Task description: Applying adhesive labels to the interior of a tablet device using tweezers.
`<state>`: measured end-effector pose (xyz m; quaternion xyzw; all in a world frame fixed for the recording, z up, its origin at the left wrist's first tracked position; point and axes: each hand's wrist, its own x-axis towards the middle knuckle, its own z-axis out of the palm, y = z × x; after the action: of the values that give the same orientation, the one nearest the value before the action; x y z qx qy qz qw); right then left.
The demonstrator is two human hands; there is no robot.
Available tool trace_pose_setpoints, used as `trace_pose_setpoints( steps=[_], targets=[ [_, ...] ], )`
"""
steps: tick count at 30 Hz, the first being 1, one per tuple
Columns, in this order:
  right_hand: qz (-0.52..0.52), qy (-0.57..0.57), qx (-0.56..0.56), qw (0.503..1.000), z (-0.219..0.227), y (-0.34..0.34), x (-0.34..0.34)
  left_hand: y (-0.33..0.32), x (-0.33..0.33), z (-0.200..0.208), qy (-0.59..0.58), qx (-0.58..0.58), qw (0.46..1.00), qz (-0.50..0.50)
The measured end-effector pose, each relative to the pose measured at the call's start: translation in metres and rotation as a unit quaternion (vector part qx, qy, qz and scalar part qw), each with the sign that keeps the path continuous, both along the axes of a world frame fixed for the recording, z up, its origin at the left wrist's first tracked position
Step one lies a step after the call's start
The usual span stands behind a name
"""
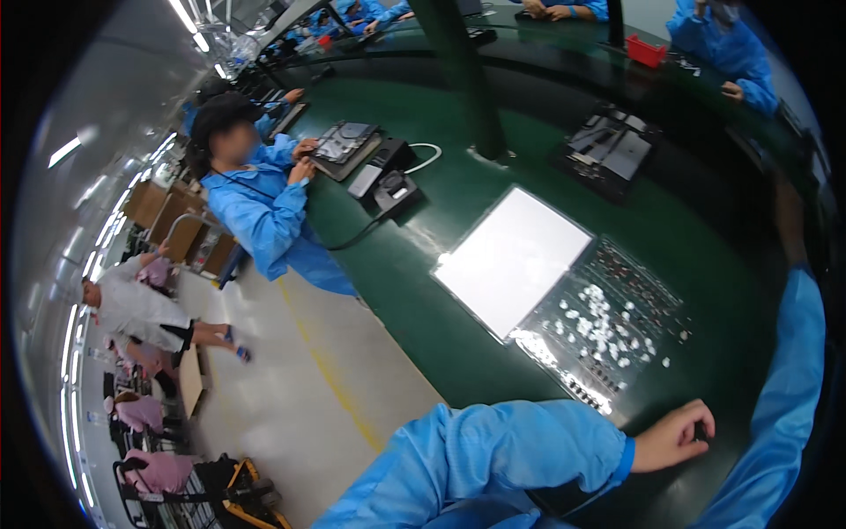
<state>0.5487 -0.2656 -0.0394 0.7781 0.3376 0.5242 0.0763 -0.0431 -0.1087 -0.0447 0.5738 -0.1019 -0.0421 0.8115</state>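
Over the near right of the green table, my left hand (674, 437) is closed, its fingers curled toward the thumb. A dark patch shows between them; whether it is a small held thing is hidden. My right hand (787, 207) reaches far out along the right side, dim and smeared, its fingers not readable. Nearest to my left hand lies a clear plastic sheet (551, 328) with many small white pieces (601, 326) and rows of small dark parts (636, 278) on it. Beside that, a blank white sheet (515, 260) lies flat in a clear sleeve.
An opened flat electronic device (610, 152) lies farther back, near a green post (463, 79) rising from the table (414, 335). Black boxes with a cable (383, 183) stand at the left, by a co-worker in blue (264, 207) handling another device (346, 143). A red bin (646, 51) is far right.
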Motion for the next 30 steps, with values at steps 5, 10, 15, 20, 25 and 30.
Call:
trace_pose_setpoints(
  steps=[5,10,15,20,25,30],
  targets=[
    [-0.134,0.132,-0.055,0.981,0.098,-0.135,-0.094,0.005,0.005,-0.007,-0.041,0.003,0.995,0.091],
    [-0.009,0.205,-0.011,0.979,0.151,-0.179,-0.302,0.035,0.019,0.006,-0.081,-0.018,0.967,0.242],
    [0.270,0.273,0.038,0.922,0.154,-0.184,-0.483,0.049,0.038,0.007,-0.057,-0.080,0.974,0.206],
    [0.349,0.386,0.081,0.850,0.080,-0.171,-0.567,0.056,0.029,0.012,-0.048,-0.054,0.994,0.084],
    [0.268,0.387,0.188,0.862,0.011,-0.135,-0.543,0.032,0.016,0.007,-0.152,0.114,0.982,-0.002],
    [-0.015,0.337,0.184,0.923,0.011,-0.078,-0.528,0.029,0.011,0.013,-0.381,0.358,0.852,-0.009]
  ],
)
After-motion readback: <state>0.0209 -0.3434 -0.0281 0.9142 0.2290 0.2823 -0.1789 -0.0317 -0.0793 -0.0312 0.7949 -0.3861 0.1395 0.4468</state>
